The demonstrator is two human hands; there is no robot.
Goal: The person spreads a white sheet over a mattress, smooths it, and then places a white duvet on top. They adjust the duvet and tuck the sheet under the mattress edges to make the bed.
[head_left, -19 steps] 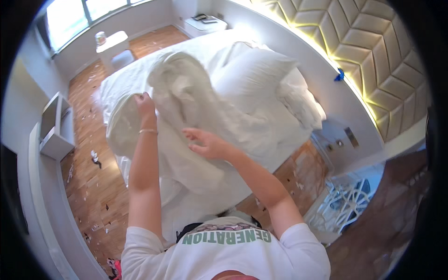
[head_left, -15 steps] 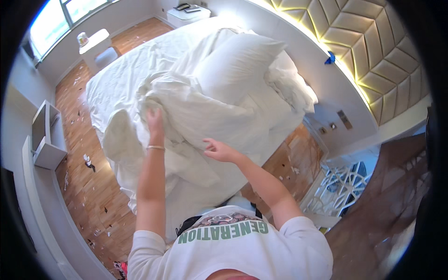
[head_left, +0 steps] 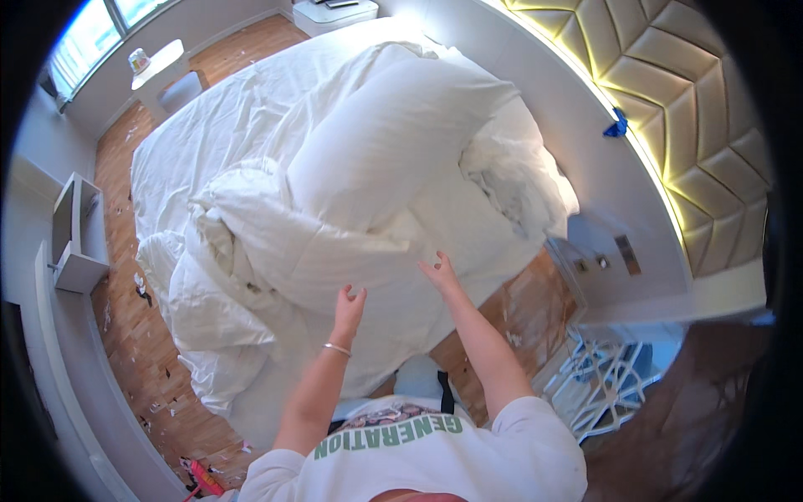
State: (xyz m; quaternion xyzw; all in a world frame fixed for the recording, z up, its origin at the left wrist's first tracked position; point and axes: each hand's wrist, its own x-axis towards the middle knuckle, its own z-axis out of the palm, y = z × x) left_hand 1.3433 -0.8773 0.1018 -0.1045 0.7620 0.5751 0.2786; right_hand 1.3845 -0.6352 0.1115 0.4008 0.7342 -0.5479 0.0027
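A bed with a white sheet [head_left: 326, 343] lies in front of me. A crumpled white duvet [head_left: 288, 251] is heaped on its near left part. A large white pillow [head_left: 376, 142] rests against the heap, reaching toward the headboard side. My left hand [head_left: 350, 308] is over the near part of the bed, thumb and fingers apart, holding nothing. Farther right, my right hand [head_left: 439, 272] is close to the duvet's near right edge; its fingers are spread and nothing is in them. Whether it touches the cloth is hard to tell. More bunched white bedding [head_left: 510, 188] lies at the right side.
Scraps litter the wooden floor [head_left: 155, 368]. A padded wall panel [head_left: 669, 92] with a light strip is at right, a blue item [head_left: 616, 124] on its ledge. A white bedside cabinet [head_left: 335, 15], a small white table [head_left: 159, 65] and a white lattice piece [head_left: 606, 376] stand around.
My left hand has let go of the duvet and moved right and nearer to me. My right hand has shifted to the right. The duvet now lies in a different heap, spread farther left.
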